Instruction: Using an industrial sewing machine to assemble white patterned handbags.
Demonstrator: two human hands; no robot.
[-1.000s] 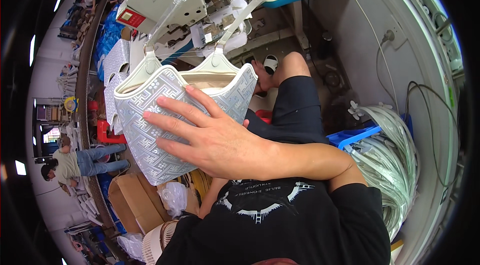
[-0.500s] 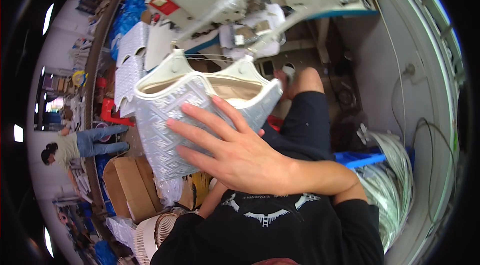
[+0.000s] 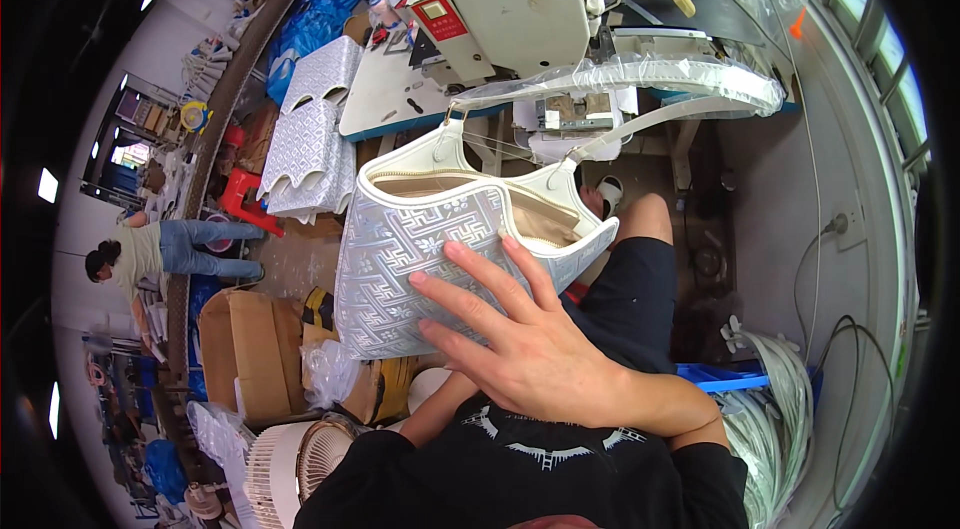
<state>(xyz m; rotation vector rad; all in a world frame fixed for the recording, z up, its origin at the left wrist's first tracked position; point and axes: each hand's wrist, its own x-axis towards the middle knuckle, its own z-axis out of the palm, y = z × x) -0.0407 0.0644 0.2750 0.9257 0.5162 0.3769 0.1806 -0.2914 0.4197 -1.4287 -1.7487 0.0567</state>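
Note:
A silver-grey patterned handbag with cream trim is held up in front of me, its top open onto a beige lining with a zip. Its cream shoulder strap, wrapped in clear plastic, arches up and away to the right. My right hand lies on the front panel with fingers spread. My left forearm reaches in behind the bag, which hides my left hand.
Ahead stands a white sewing machine on a table. Patterned silver panels are stacked at its left. Nearby are a red stool, a cardboard box, a fan and pale bundled strips. Another person bends far left.
The view has shifted, so more of the sewing machine shows. In the picture the bag and my right hand sit farther right and a little lower; the hand stays spread on the front panel.

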